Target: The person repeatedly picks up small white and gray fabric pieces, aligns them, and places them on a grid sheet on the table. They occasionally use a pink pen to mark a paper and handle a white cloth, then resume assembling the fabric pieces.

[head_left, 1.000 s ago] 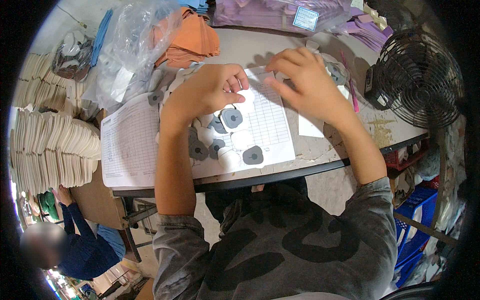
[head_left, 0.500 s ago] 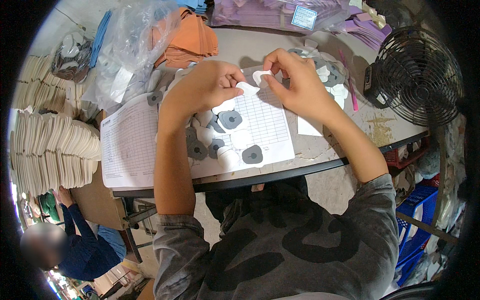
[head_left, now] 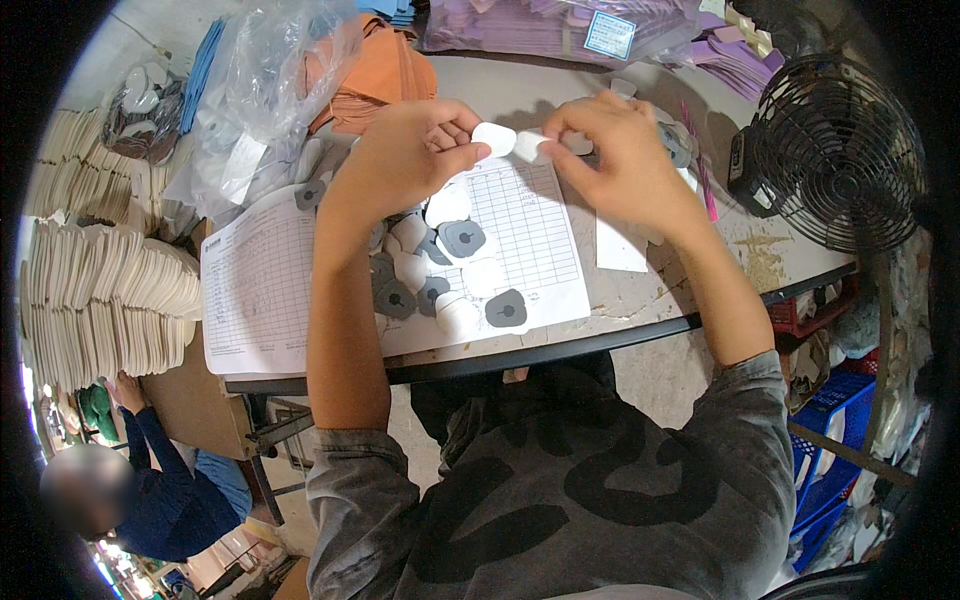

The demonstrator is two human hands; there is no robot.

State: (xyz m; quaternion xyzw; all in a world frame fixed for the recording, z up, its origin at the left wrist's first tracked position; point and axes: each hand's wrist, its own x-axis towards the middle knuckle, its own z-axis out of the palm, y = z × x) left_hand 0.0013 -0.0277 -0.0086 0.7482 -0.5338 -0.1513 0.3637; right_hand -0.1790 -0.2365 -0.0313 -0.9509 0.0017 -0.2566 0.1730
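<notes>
Pinching left hand: its thumb and forefinger hold a rounded white piece by the left edge, above the far part of the gridded sheet; the other fingers curl inward

Right hand: thumb and fingertips pinch a second white piece, just right of the first; whether the two edges touch, I cannot tell

Loose pieces: white ones and grey ones lie overlapping on the sheet, between the left forearm and the sheet's right side; one grey piece sits near the sheet's near edge

Pile: more grey and white pieces, partly hidden behind the right hand, with a pink stick just to its right

Table edge: a dark band curving between the person's body and the papers; the sheet ends close to it

Open room: a strip of tabletop runs from the gridded sheet rightward past a plain white paper to the black fan; both forearms reach in over the near edge, well apart

Far side: clear plastic bag at left, orange stack beside it, bagged purple stack farther right
</notes>
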